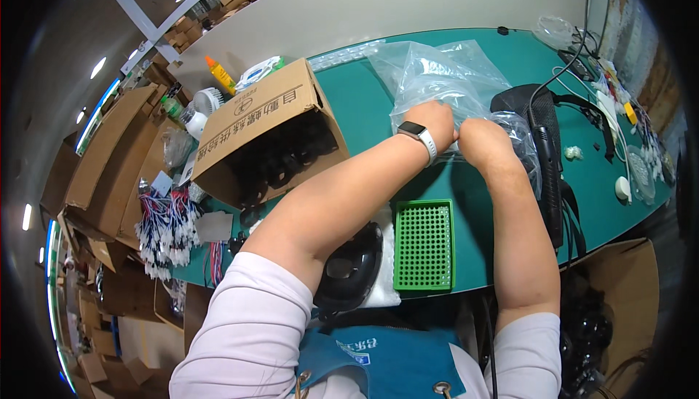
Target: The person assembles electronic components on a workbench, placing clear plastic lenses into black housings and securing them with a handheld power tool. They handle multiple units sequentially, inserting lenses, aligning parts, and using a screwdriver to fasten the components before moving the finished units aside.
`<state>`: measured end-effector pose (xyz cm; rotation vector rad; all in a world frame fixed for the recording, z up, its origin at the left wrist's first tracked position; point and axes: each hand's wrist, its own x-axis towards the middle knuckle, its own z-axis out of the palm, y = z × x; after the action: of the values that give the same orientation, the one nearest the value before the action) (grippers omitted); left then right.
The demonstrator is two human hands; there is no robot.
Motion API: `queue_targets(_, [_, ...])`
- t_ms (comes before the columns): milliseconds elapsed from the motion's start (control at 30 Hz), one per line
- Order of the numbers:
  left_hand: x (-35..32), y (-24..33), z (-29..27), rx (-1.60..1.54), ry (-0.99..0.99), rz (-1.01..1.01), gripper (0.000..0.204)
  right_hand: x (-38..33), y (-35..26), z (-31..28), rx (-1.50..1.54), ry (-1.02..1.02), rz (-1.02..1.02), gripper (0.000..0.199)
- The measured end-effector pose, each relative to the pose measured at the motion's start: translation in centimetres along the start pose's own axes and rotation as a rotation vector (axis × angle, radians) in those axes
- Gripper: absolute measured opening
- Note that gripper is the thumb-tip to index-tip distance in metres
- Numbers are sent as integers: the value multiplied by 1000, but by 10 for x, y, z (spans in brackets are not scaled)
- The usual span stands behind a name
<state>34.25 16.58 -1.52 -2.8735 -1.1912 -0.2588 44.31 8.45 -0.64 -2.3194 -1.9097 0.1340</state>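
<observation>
A teal fabric apron (408, 362) and two white fabric sleeves (244, 326) lie nearest the camera, along the lower edge of the view. Both bare forearms extend forward from the sleeves over a green, smooth-surfaced worktop (473, 239) and converge at the hands. The left wrist carries a smartwatch with a white strap (428, 143).

The left hand (431, 120) is closed, with its fingers curled onto the near part of a clear, crumpled plastic bag (444, 71). The right hand (483, 141) is also closed, just beside the left, and appears to grip the bag's near edge; its fingertips are hidden.

The bag lies on the worktop, under and beyond the hands, and spreads toward the rear panel. Its folds leave the long axis uncertain. The left hand sits farther over the film; the right hand sits at its nearer, right-hand side.

A green, perforated rectangular plastic tray (424, 246) lies between the forearms, its long axis front to back. An open brown cardboard box (255, 100) containing dark parts stands left of the bag. A black mesh-textured item (513, 99) lies right of the bag.
</observation>
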Motion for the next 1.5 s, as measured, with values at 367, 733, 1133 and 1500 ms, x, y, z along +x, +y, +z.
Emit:
queue_targets(367, [-2,4,-12,-99,31,-30,43,0,4,0,53,22,47,21])
queue_targets(733, [-85,-2,-49,6,229,348,40,4,10,10,53,69,32,18])
queue_targets(1133, [-301,-77,-138,-233,347,28,42,29,-18,10,57,302,-298,25])
queue_targets(1500, [-358,-104,-121,-223,540,-155,42,76,-19,3,-543,-60,-363,35])
